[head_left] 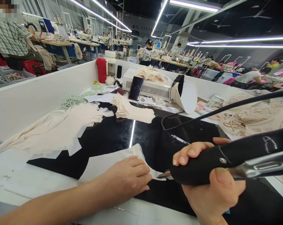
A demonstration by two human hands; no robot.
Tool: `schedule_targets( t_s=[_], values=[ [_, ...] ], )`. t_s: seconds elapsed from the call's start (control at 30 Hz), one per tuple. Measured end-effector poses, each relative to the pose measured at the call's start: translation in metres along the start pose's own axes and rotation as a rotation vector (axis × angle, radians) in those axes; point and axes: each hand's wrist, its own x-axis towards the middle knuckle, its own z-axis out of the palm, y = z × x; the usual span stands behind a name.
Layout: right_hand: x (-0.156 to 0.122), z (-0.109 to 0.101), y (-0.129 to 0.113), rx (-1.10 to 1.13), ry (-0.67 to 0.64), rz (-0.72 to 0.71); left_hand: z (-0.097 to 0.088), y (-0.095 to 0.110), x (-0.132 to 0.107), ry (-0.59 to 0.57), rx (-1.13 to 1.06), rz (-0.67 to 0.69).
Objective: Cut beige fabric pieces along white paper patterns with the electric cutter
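A left hand point(127, 178) lies palm-down, unclenched, on a white fabric panel point(106, 164) at a bench point(118, 132), while the right hand point(211, 193) grips a black handheld tool point(193, 172) with a metal lever, its metal tip point(166, 175) at the panel's edge just beside the left fingers. Near the right fingertips, on the far side, lies a pen point(180, 139); a black cable point(249, 102) arcs above the tool. Beyond the left hand are a stack of cream cut pieces point(133, 111) and, farther left, a larger fabric pile point(54, 129) and tangled green cord point(81, 96). Farther ahead of both hands, a smartphone point(136, 88) leans against a slotted white box point(155, 91), with a white cone-shaped shade point(189, 95) to its right and a red container point(101, 70) to its left. Well beyond, a person in a checked shirt point(10, 34) sits at far left and another person point(147, 53) stands among sewing tables.
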Motion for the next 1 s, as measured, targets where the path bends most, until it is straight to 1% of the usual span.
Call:
schedule_targets(
  t_s=[0.13, 0.3, 0.4, 0.53, 0.7, 1.0],
  values=[
    [-0.005, 0.004, 0.001, 0.018, -0.011, 0.021, 0.001, 0.000, 0.001, -0.021, -0.007, -0.001],
    [-0.004, 0.004, 0.001, 0.003, -0.018, 0.025, 0.002, 0.000, -0.001, -0.033, -0.012, 0.003],
    [-0.001, 0.001, -0.001, 0.011, -0.016, 0.032, 0.001, 0.000, -0.001, -0.023, -0.012, -0.002],
    [0.002, -0.006, -0.003, 0.020, 0.032, 0.012, 0.000, -0.001, 0.000, -0.039, 0.030, 0.024],
    [0.000, -0.011, -0.002, 0.006, 0.037, 0.027, 0.003, -0.003, 0.001, 0.005, 0.027, 0.053],
    [0.000, -0.007, 0.001, -0.022, 0.015, 0.009, 0.003, -0.002, 0.000, 0.024, -0.034, 0.037]
  ],
)
